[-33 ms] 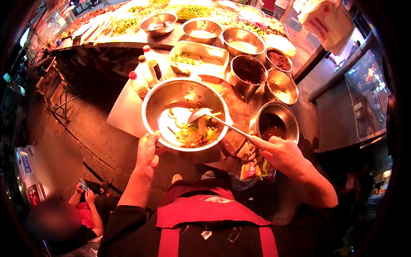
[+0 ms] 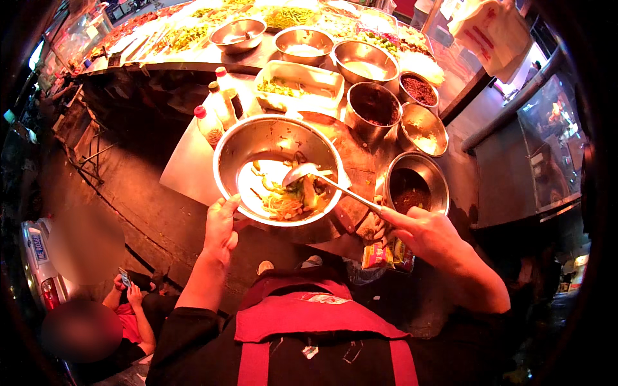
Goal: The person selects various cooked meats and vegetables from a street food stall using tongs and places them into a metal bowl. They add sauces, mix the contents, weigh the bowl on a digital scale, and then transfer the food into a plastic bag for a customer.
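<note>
A wide steel mixing bowl (image 2: 252, 140) is tilted toward me at the near edge of the table. My left hand (image 2: 223, 225) grips its near-left rim, with the thumb on top and the fingers hidden beneath. My right hand (image 2: 421, 233) is closed round the long handle of a metal ladle (image 2: 349, 193). The ladle's round head rests in the bowl among mixed food (image 2: 290, 203), which looks like pale strands with green and dark pieces gathered on the near right side.
A round wooden board (image 2: 354, 151) lies behind the bowl. Bottles with red and dark caps (image 2: 210, 127) stand at the left, and a rectangular tray (image 2: 335, 80) behind. Several steel pots, among them a dark sauce pot (image 2: 439, 183), line the right. A seated person (image 2: 134, 315) is at lower left.
</note>
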### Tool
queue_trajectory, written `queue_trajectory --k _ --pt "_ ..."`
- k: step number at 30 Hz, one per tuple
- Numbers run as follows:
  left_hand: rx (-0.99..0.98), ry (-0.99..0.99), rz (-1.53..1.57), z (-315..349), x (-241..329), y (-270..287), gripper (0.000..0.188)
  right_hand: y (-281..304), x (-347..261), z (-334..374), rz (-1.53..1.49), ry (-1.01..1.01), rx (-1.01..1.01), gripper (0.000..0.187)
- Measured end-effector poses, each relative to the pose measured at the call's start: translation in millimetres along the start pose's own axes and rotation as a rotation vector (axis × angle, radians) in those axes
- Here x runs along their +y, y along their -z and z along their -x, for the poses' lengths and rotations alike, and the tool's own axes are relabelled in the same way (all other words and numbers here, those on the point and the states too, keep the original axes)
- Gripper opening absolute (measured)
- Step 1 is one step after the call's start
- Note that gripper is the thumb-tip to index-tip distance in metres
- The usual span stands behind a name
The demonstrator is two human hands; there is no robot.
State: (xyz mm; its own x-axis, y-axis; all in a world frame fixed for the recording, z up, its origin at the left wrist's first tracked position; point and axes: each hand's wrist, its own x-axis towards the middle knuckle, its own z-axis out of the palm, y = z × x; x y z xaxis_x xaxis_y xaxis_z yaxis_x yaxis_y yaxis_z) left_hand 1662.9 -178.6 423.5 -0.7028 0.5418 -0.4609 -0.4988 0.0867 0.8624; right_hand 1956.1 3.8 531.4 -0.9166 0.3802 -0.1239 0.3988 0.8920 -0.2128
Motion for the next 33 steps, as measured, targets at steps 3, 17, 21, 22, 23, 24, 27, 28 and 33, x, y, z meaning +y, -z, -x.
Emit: queue_trajectory --k 3,17,21,22,23,24,27,28,33 --pt "-0.132 -0.076 0.073 -15 -11 12 0.016 5 -17 1 -0.071 -0.001 -0.031 0.046" --pt "0.094 -0.32 0.178 39 -23 166 0.02 7 -134 -34 0.008 0.151 -0.187 0.045" --pt "0.285 -0.342 0.228 57 -25 210 0.01 2 -172 -66 -0.039 0.277 -0.259 0.043" --pt "0.336 -0.346 0.202 61 -27 223 0.008 -6 -180 -77 -0.034 0.312 -0.241 0.042" --pt "0.364 -0.345 0.169 62 -30 234 0.007 -21 -188 -88 -0.031 0.325 -0.216 0.041" --pt "0.394 -0.352 0.139 62 -30 242 0.008 -35 -195 -101 -0.025 0.343 -0.185 0.041" --pt "0.531 -0.333 0.181 68 -18 254 0.015 -64 -217 -145 0.065 0.391 -0.046 0.042" --pt "0.555 -0.357 0.199 67 -16 258 0.015 -75 -223 -161 0.06 0.402 0.005 0.044" --pt "0.615 -0.368 0.272 45 -6 269 0.007 -123 -255 -225 -0.107 0.534 0.034 0.049"
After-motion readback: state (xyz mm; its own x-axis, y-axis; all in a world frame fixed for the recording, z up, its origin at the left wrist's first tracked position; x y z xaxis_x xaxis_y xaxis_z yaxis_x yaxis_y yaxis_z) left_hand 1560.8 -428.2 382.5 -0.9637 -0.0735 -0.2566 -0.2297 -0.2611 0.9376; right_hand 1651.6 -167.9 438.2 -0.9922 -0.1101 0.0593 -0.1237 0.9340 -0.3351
